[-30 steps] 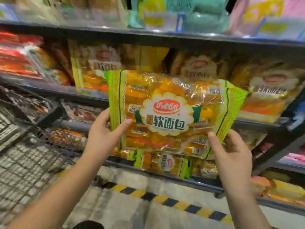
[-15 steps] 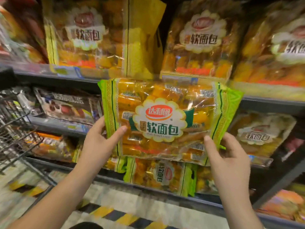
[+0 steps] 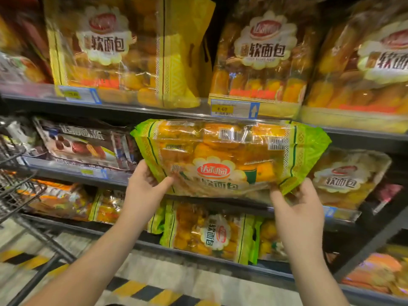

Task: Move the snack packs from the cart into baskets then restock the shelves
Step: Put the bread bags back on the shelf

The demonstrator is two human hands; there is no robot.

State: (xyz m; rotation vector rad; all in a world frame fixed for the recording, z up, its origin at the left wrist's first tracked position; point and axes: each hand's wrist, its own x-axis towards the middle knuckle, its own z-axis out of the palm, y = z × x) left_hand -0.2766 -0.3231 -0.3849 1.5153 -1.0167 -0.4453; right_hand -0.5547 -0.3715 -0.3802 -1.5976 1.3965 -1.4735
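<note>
Hands gripped the bread pack at centre frame: left hand and right hand pinched its lower corners. It looked light, soft, crushable; edge seams seemed safest.

A white paper price label with a yellow panel and a blue up-arrow sat high at the centre; its blurred figure seemed to read 60. Far to the left at about the same height hung a similar blue-edged white and yellow price label, its print too smeared to read. Lower on the left was a smaller blue-tipped price tag, and low on the right another blue-ended clear tag strip. Nearest, a yellow-and-black striped hazard tape ran across the pale grey speckled floor.
</note>
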